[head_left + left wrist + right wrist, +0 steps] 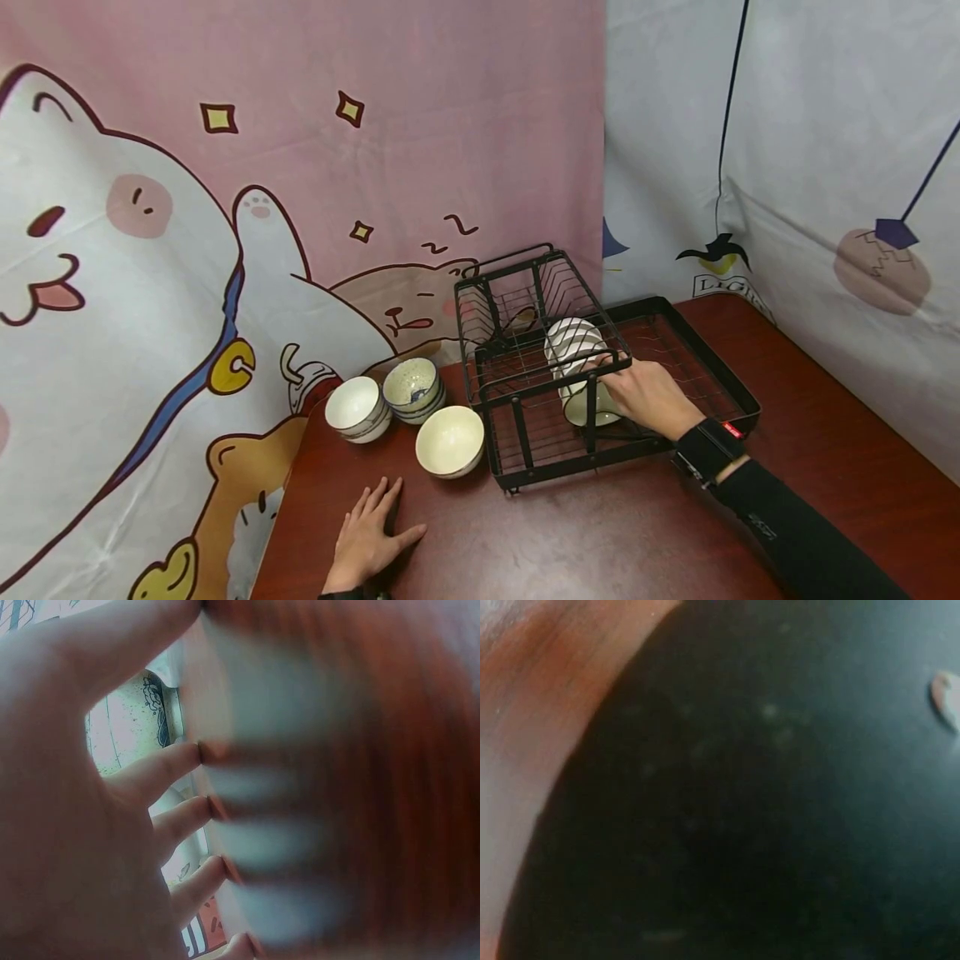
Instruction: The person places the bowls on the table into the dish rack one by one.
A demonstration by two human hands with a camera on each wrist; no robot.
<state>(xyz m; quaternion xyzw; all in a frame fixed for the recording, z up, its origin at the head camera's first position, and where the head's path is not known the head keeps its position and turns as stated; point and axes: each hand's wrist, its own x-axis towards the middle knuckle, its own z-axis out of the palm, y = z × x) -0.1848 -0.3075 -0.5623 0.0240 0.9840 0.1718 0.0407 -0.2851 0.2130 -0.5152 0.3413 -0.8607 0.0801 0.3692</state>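
In the head view my right hand (651, 398) reaches into the black two-tier dish rack (517, 479) from the right, below the upper tier's front bar. Its bent fingers hold the nearest bowl (581, 406), greenish inside, tipped on its side; the rack wires partly cover the fingertips. Behind that bowl stands a row of white bowls (572, 333), also on their sides. My left hand (367, 533) rests on the table, fingers spread, holding nothing. Its fingertips touch the wood in the left wrist view. A dark surface fills most of the right wrist view, hiding the right hand there.
Left of the rack, a cream bowl (450, 442) sits upright on the brown table (600, 533). Beside it are a stack of white bowls (356, 407) and a stack of speckled bowls (412, 387). A printed curtain (450, 125) hangs behind the table.
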